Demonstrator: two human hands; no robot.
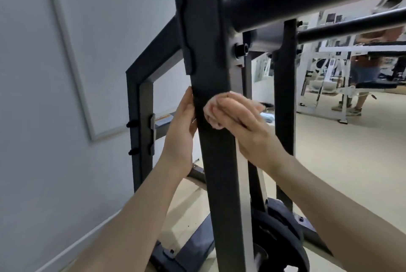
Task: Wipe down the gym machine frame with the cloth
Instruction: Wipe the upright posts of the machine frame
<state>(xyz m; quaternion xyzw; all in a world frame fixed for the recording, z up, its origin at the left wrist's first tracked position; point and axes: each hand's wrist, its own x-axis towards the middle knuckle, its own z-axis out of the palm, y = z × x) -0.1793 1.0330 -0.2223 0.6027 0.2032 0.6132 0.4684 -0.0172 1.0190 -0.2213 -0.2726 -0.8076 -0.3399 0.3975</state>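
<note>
- Against the front face of the dark grey square steel upright [216, 157] of the gym machine frame, a bunched pale pink cloth [214, 115] is pressed by the right hand [248, 127], fingers laid over it and curled round it.
- On the upright's left edge, level with the cloth, the left hand [180, 133] rests with straight fingers, holding nothing.
- An orange-and-white warning sticker [163, 120] sits on a rear crossbar; its print is too blurred to read.
- A thick black padded roller bar [307, 1] crosses overhead at the upper right.
- Black weight plates [279, 236] lean at the frame's foot.
- Pale beige flooring [342, 161] runs to a grey-white wall [44, 117] on the left.
- White gym machines [334, 69] stand in the far right background, with a person's legs [356, 87] beside them.
</note>
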